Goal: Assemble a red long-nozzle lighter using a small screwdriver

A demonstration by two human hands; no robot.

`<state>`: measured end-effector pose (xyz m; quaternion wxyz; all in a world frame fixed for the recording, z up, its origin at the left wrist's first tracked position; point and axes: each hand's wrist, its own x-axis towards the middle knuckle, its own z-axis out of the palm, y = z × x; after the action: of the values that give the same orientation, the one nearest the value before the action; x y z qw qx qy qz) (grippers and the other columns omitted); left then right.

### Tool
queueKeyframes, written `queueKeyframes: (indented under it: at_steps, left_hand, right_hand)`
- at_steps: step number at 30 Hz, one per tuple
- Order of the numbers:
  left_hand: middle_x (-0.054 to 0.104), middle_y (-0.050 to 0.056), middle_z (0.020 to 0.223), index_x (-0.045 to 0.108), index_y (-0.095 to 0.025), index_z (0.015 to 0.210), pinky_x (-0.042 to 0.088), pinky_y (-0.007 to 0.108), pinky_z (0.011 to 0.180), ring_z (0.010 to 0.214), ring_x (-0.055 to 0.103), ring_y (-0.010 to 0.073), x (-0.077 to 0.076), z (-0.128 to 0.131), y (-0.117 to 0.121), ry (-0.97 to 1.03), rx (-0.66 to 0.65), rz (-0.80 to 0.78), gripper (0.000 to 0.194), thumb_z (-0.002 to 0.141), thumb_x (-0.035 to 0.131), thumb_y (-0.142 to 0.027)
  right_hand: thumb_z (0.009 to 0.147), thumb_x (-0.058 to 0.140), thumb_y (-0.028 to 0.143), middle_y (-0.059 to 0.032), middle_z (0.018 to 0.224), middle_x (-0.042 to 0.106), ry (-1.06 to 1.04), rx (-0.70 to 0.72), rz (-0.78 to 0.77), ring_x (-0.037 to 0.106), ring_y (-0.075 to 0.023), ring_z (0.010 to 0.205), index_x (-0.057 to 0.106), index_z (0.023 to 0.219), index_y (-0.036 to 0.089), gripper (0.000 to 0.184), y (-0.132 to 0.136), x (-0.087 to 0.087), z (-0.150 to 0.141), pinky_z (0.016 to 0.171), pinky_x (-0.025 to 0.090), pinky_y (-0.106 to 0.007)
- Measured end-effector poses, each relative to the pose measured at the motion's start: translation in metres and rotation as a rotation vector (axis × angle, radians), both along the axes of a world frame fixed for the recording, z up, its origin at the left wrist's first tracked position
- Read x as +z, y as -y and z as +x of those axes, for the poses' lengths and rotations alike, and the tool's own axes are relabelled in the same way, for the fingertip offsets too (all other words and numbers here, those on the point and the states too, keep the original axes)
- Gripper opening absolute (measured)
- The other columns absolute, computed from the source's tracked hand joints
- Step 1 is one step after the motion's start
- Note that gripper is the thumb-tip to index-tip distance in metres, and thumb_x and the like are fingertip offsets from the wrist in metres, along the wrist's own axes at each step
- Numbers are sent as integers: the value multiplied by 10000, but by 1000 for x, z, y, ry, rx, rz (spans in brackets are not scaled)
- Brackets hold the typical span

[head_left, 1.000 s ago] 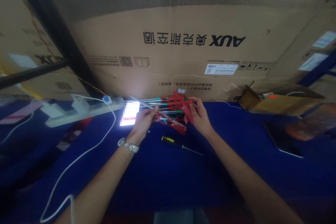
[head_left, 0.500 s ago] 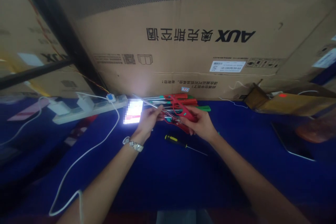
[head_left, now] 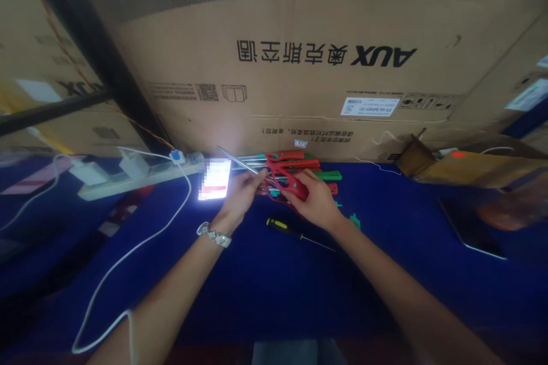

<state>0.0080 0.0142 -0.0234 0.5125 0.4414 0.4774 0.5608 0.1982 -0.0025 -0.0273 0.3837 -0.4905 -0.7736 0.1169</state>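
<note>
A red long-necked lighter (head_left: 295,187) lies between both hands, tilted, its metal tube pointing up and left. The fingers of my left hand (head_left: 240,201) are pinched around the tube near the trigger guard. My right hand (head_left: 317,201) is closed on the red handle. Behind and beneath it are several more lighters with red handles, one of them a red lighter (head_left: 307,164), and a green lighter (head_left: 329,175); the hands partly cover them. Closer to me, a black and yellow screwdriver (head_left: 283,229) rests on the blue table surface (head_left: 299,291). Small green pieces (head_left: 354,221) lie beside my right wrist.
Left of my left hand glows a phone screen (head_left: 215,179). A white power strip (head_left: 141,178) with plugs and a looping white cable (head_left: 128,254) occupies the left. A large cardboard box (head_left: 299,17) stands behind. At right are a dark tablet-like device (head_left: 468,231) and another person's hand (head_left: 509,211).
My right hand has shifted slightly left and turned on the lighter's handle. My left hand keeps its hold on the tube. The whole view has shifted a little.
</note>
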Motion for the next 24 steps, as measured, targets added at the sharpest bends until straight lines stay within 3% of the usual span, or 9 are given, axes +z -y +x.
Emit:
queueKeyframes:
  at_steps: [6,24]
  left_hand:
    - [703,43,657,688,-120,698,541,284,619,565,621,135,-2,3,0,-4,-13,-10,388,642,855,-466]
    - [688,31,651,667,-152,681,527,290,634,588,625,153,-4,8,3,-64,46,153,411,721,772,-547]
  right_hand:
    - [824,678,245,-46,1019,657,-5,-12,11,662,-218,875,673,987,223,164,-4,-5,-14,724,499,-328]
    - [818,654,230,-52,988,671,-45,-116,142,669,-243,892,642,938,232,121,1,-6,-11,742,519,-347]
